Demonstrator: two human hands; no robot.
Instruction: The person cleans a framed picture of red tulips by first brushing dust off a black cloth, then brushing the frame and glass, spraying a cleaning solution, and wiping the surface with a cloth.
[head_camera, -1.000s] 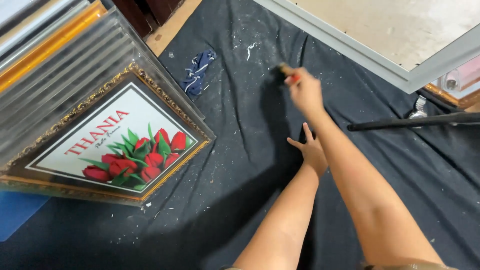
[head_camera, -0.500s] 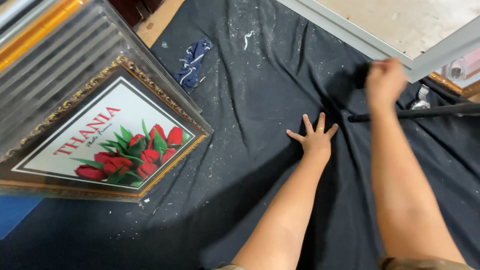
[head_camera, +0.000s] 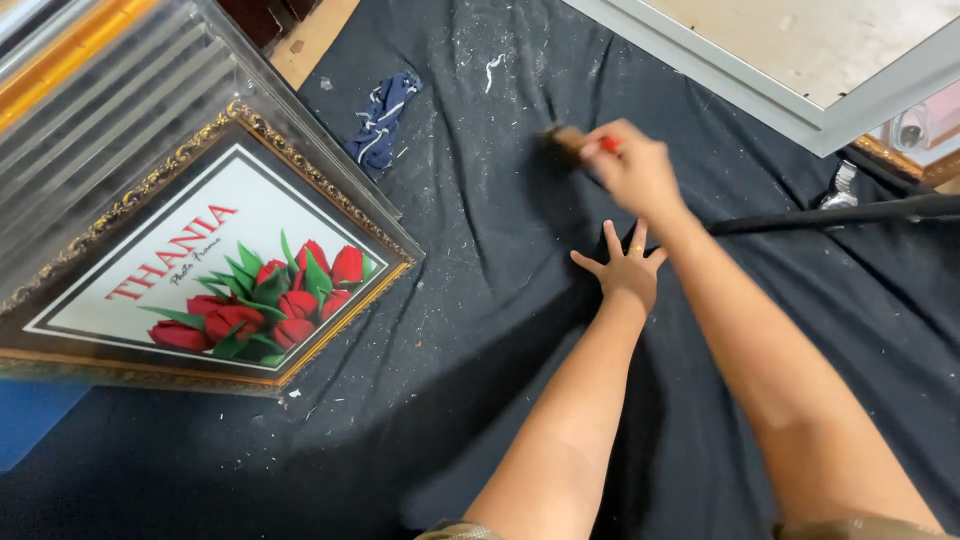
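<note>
Here, right hand (head_camera: 640, 172) clutching brush (head_camera: 568, 139), left hand (head_camera: 625, 268) flat on black cloth (head_camera: 480, 300)

The left hand (head_camera: 628, 268) lies flat with fingers spread on the dusty black cloth (head_camera: 480, 330), while the right hand (head_camera: 640, 170) grips a blurred brush (head_camera: 568, 140) above it, near a framed tulip picture (head_camera: 215, 275).

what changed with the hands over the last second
The right hand, gripping a small brush, swung from the left out to the right over the black cloth half a second ago and has now come back left; its grip on the brush never let go. The left hand stayed pressed flat on the cloth, fingers spread. The framed tulip picture and blue rag did not move.
</note>
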